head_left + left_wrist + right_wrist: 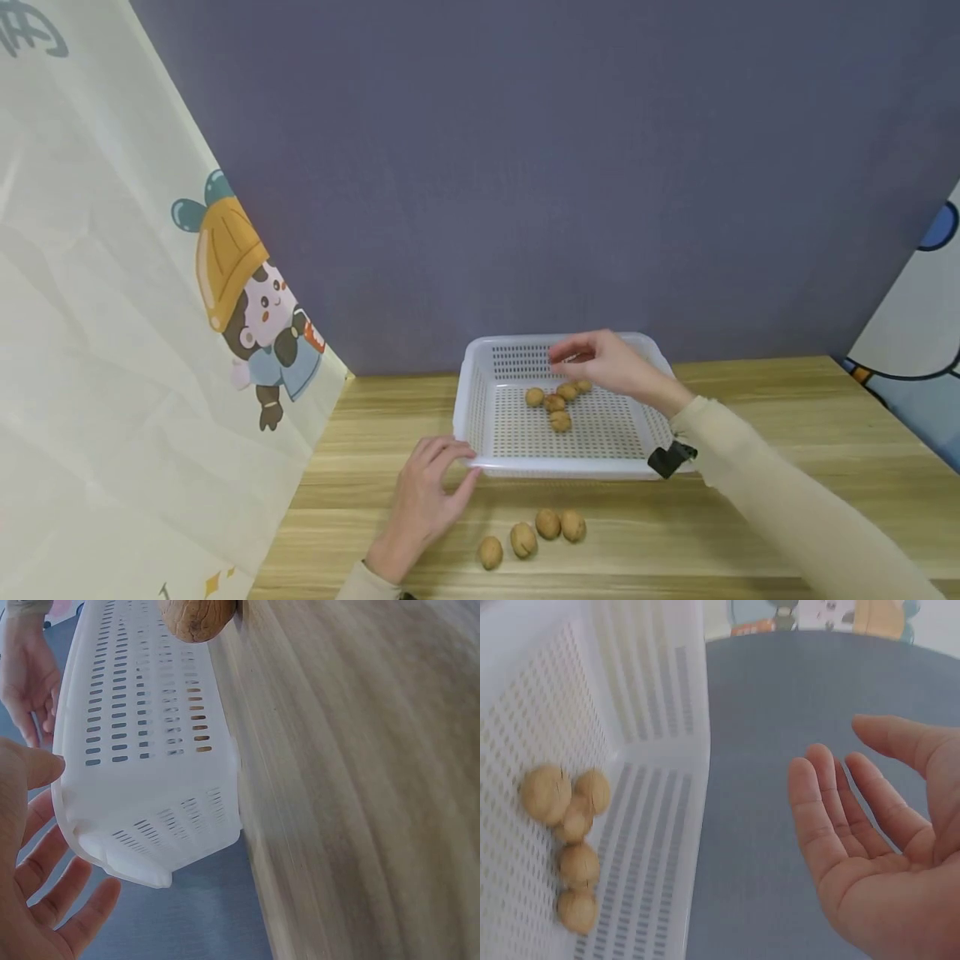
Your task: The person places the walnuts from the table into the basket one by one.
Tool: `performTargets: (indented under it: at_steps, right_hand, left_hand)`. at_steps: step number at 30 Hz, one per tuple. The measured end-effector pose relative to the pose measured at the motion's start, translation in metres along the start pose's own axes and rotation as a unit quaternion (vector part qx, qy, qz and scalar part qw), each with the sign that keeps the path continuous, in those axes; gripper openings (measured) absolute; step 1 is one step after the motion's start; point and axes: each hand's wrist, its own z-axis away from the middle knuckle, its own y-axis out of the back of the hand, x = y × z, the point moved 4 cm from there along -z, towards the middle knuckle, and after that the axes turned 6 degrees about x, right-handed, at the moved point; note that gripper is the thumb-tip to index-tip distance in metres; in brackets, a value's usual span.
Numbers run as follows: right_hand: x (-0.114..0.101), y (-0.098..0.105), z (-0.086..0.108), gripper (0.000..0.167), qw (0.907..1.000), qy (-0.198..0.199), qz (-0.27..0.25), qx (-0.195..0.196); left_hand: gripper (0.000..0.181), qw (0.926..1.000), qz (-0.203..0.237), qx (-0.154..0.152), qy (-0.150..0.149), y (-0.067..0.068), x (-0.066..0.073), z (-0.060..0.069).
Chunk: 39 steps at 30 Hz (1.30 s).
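A white perforated basket (566, 468) stands on the wooden table, with several walnuts (560, 422) lying together on its floor. The left hand (429, 496) touches the basket's near left corner with thumb and fingertips, its fingers spread at the rim in the left wrist view. Over the back part of the basket hovers the right hand (611, 364), its fingers relaxed and slightly bent, holding nothing; the right wrist view shows the empty palm (892, 900). Several more walnuts (523, 540) lie on the table in front of the basket, to the right of the left hand.
Behind the table rises a dark blue-grey panel (525, 183). A white sheet with a cartoon figure (255, 308) hangs at the left, another printed sheet (900, 325) at the right. The wooden tabletop (772, 433) extends on both sides of the basket.
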Motion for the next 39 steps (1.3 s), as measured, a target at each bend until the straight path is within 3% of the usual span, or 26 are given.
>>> performTargets:
  at_steps: [7, 11, 16, 23, 30, 39]
  right_hand:
    - [-0.004, -0.018, 0.032, 0.03, 0.998, 0.013, -0.062, -0.006]
    - [0.001, -0.032, 0.054, 0.03, 0.9935, 0.033, -0.108, -0.019]
    - [0.011, -0.046, 0.076, 0.029, 0.9896, 0.06, -0.129, -0.027]
    - [0.021, -0.066, 0.095, 0.02, 0.989, 0.085, -0.117, -0.03]
    - [0.03, -0.084, 0.111, 0.015, 0.986, 0.142, -0.086, -0.023]
    - [0.042, -0.103, 0.129, 0.022, 0.9648, 0.262, 0.0, 0.019]
  left_hand:
    - [0.026, 1.0, 0.004, 0.002, -0.003, 0.0, 0.001, 0.0]
    - [0.025, 1.0, 0.003, -0.003, 0.0, -0.001, 0.002, 0.0]
    - [0.025, 0.9999, 0.001, -0.009, 0.005, -0.002, 0.002, 0.0]
    - [0.026, 1.0, 0.001, -0.001, -0.001, -0.001, 0.0, 0.0]
    - [0.026, 1.0, 0.005, 0.002, -0.002, 0.0, 0.0, 0.001]
    - [0.027, 0.9999, 0.009, 0.007, -0.004, 0.0, 0.001, -0.001]
